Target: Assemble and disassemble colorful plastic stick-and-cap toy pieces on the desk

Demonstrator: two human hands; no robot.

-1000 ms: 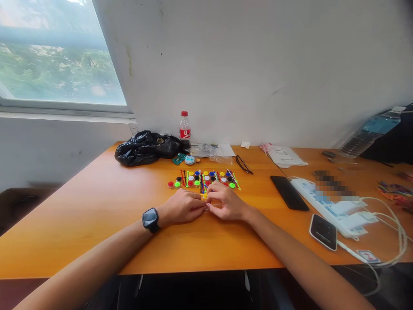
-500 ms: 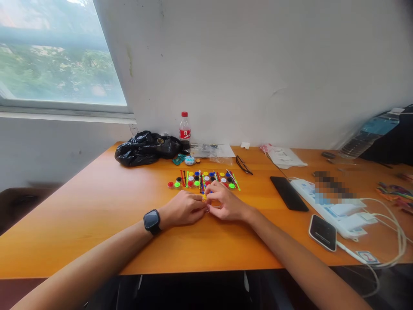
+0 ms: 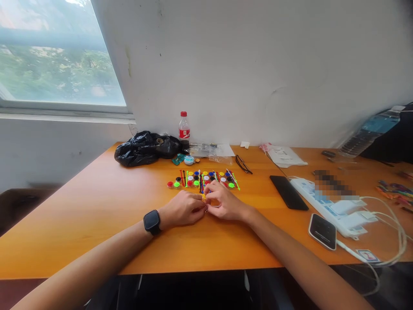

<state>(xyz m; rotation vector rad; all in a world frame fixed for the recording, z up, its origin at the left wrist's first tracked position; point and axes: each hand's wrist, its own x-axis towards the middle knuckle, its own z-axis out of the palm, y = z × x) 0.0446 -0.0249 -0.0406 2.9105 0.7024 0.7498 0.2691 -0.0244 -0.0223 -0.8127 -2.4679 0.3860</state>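
My left hand (image 3: pixel 182 209) and my right hand (image 3: pixel 226 203) meet fingertip to fingertip on the orange table (image 3: pixel 97 206). Both are closed in a pinch around a small yellow piece (image 3: pixel 204 197) between them. Just beyond the fingers lies a spread of small coloured round caps and thin coloured sticks (image 3: pixel 203 178) in red, green, blue, yellow, black and white. A black smartwatch (image 3: pixel 151 221) sits on my left wrist.
At the back stand a red-capped soda bottle (image 3: pixel 183 129), a black plastic bag (image 3: pixel 145 148) and glasses (image 3: pixel 243 164). To the right lie a black phone (image 3: pixel 288 192), a white power strip (image 3: pixel 335 206) with cables and another phone (image 3: pixel 322 231).
Both hands stay pinched together at the same spot; only the fingers shift slightly around the yellow piece.
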